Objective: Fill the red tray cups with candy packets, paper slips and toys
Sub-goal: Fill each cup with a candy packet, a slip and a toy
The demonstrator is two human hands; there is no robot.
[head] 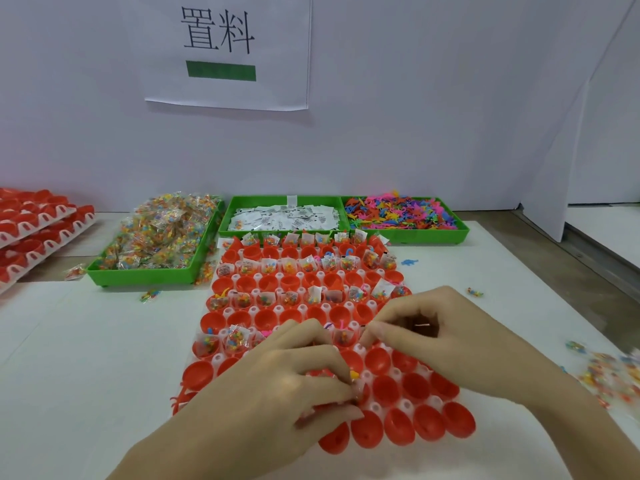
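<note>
The red tray of cups [429, 420] lies in front of me on the white table. Alternate far rows hold candy packets and paper slips; the rows between and the near rows show bare red cups. My left hand [298, 379] hovers over the tray's near middle, its curled fingers pinching a small candy packet [355, 377] with yellow bits. My right hand [426, 327] is over the tray's right side, fingers curled at a packet [367, 332] in a cup there; what lies in its palm is hidden.
Three green bins stand behind the tray: candy packets [156, 237], paper slips [284, 218], coloured toys [401, 213]. Stacked red trays [34, 230] sit far left. Loose packets [609, 379] lie at the right edge, and a blue toy [410, 262] lies on the table.
</note>
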